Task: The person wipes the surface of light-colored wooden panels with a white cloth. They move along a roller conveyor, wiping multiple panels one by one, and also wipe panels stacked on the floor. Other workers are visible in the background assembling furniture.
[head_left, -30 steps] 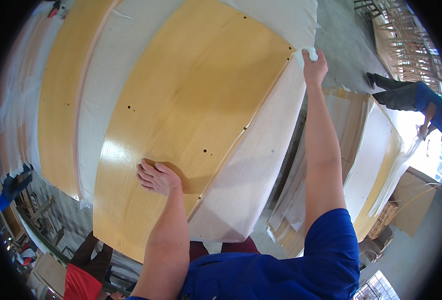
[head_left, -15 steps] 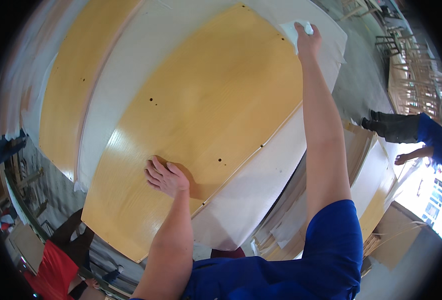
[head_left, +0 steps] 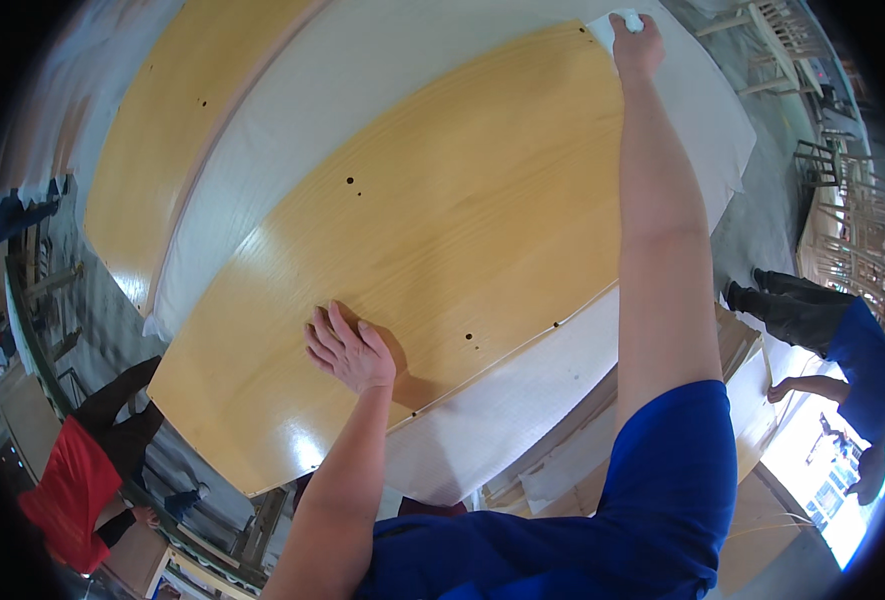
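Wiping is best steadied by the left hand [head_left: 350,352], fingers spread flat on the glossy wooden panel [head_left: 432,230], while the right hand [head_left: 636,42] (upper right of the frame) pinches a white cloth [head_left: 630,20].

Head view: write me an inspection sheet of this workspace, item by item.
Surface: white padded sheet under the work, on a raised bench.
Job's things: glossy yellow wooden panel with small dark holes, lying flat; white cloth at its far edge.
Clutter: second yellow panel to the left; flat boards stacked lower right.
Grippers: left hand flat on the panel, fingers spread; right hand at full reach, gripping the cloth.
Cables: nothing seen.
Surroundings: wooden chair frames at right; person in blue bending; person in red lower left.
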